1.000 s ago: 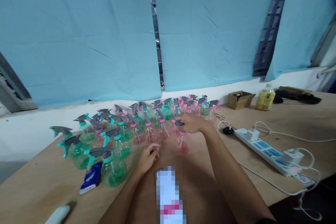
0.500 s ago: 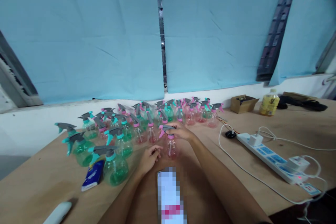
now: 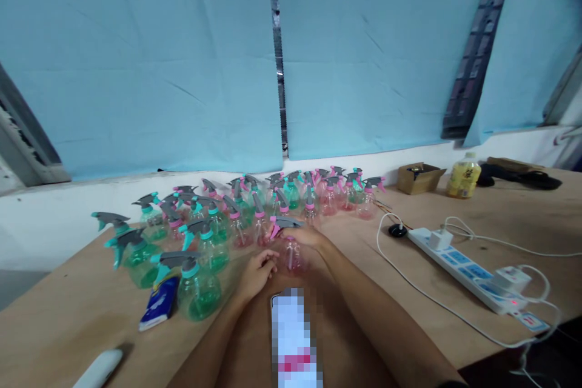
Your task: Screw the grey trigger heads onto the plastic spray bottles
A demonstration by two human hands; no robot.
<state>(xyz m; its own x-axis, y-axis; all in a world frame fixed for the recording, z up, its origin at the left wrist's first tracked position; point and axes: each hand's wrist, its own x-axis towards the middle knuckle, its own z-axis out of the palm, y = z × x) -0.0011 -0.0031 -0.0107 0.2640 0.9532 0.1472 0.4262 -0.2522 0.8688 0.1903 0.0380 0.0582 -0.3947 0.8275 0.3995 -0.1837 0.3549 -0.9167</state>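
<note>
My right hand is closed round the top of a small pink spray bottle with a grey trigger head, standing on the wooden table just in front of me. My left hand rests on the table right beside the bottle's left side, fingers loosely curled, holding nothing that I can see. Behind them stand several pink and green spray bottles in rows. A large green spray bottle is nearest my left forearm.
A phone lies between my forearms. A blue packet and a white object lie at the left. A white power strip with chargers and cables runs at the right. A cardboard box and a yellow bottle stand far right.
My right hand has drawn the pink spray bottle from the rows back towards me, close to my left hand. The left hand has stayed in place.
</note>
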